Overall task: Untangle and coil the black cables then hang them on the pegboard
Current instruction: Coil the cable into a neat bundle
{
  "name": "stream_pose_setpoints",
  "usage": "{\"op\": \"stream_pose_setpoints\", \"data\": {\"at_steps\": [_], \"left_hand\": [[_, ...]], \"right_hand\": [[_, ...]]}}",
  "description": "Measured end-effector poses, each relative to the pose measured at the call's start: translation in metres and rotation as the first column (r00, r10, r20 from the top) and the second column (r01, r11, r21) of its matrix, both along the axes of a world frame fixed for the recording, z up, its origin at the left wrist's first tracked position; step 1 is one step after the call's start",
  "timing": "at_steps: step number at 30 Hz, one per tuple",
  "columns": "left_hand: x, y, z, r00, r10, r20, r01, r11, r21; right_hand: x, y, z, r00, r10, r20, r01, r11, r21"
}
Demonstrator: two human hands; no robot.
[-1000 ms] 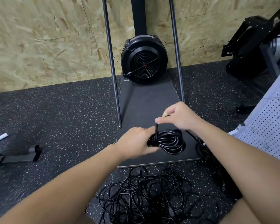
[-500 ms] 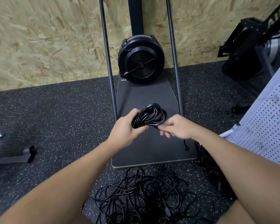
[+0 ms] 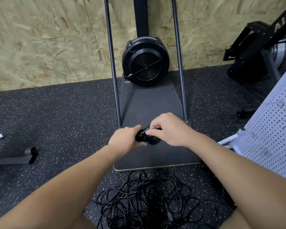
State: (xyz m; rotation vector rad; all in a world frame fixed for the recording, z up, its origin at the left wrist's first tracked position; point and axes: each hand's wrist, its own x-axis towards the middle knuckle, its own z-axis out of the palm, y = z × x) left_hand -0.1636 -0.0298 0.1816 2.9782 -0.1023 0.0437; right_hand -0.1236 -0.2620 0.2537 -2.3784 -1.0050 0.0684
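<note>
I have my left hand (image 3: pixel 125 139) wrapped around the coiled cable (image 3: pixel 147 138), held above the near end of the black platform (image 3: pixel 149 104), while my right hand (image 3: pixel 167 129) pinches its strand. The tangled cables (image 3: pixel 149 200) lie on the floor just before the platform's near edge, the pegboard (image 3: pixel 271 134) at right.

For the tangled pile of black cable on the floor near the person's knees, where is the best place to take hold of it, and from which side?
Probably at a loose outer loop of the tangled cable pile, near its far edge, by the grey platform. Come from above: the pile lies flat on the floor, and its centre is densely knotted, while the outer loops stand free enough to pinch and lift.
</note>
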Motion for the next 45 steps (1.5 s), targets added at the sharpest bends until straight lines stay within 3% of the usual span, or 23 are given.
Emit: {"op": "stream_pose_setpoints", "data": {"at_steps": [3,6,10,17,21,24,29,34,37,41,45], "left_hand": [[-0.013,-0.013,0.006,0.981,-0.196,0.005,0.196,0.980,0.036],[-0.025,-0.030,0.015,0.931,-0.362,0.055,0.364,0.931,-0.032],[-0.035,-0.037,0.026,0.897,-0.433,0.091,0.443,0.880,-0.172],[-0.038,-0.037,0.045,0.951,-0.287,0.110,0.304,0.826,-0.474],[-0.039,-0.038,0.044,0.955,-0.279,0.100,0.284,0.765,-0.578],[-0.029,-0.031,0.036,0.977,-0.177,0.122,0.214,0.768,-0.603],[-0.012,-0.017,0.023,0.988,0.000,0.155,0.077,0.869,-0.488],[0.002,0.004,0.002,0.986,0.153,0.065,-0.124,0.936,-0.329],[0.002,0.010,-0.007,0.998,0.058,0.038,-0.050,0.983,-0.179],[-0.004,-0.010,-0.001,0.994,-0.113,-0.002,0.113,0.993,-0.045],[-0.016,-0.029,0.008,0.930,-0.367,-0.018,0.364,0.928,-0.078]], "right_hand": [[0.013,-0.009,-0.003,0.996,-0.074,-0.048,0.080,0.990,0.118],[0.027,-0.023,-0.013,0.970,-0.135,-0.201,0.167,0.974,0.155],[0.036,-0.037,-0.029,0.905,-0.101,-0.413,0.163,0.980,0.118],[0.045,-0.045,-0.046,0.800,-0.165,-0.576,0.297,0.945,0.141],[0.052,-0.050,-0.065,0.773,-0.226,-0.592,0.285,0.958,0.006],[0.047,-0.046,-0.063,0.809,-0.203,-0.551,0.188,0.979,-0.085],[0.020,-0.031,-0.043,0.830,-0.150,-0.537,0.109,0.988,-0.108],[-0.005,-0.005,-0.015,0.970,0.053,-0.236,-0.109,0.967,-0.230],[-0.010,0.004,0.000,0.983,0.116,-0.140,-0.141,0.973,-0.185],[0.000,-0.004,0.012,0.990,0.118,-0.076,-0.119,0.993,-0.012],[0.019,-0.018,0.003,0.979,0.018,-0.205,0.009,0.991,0.131]]}}
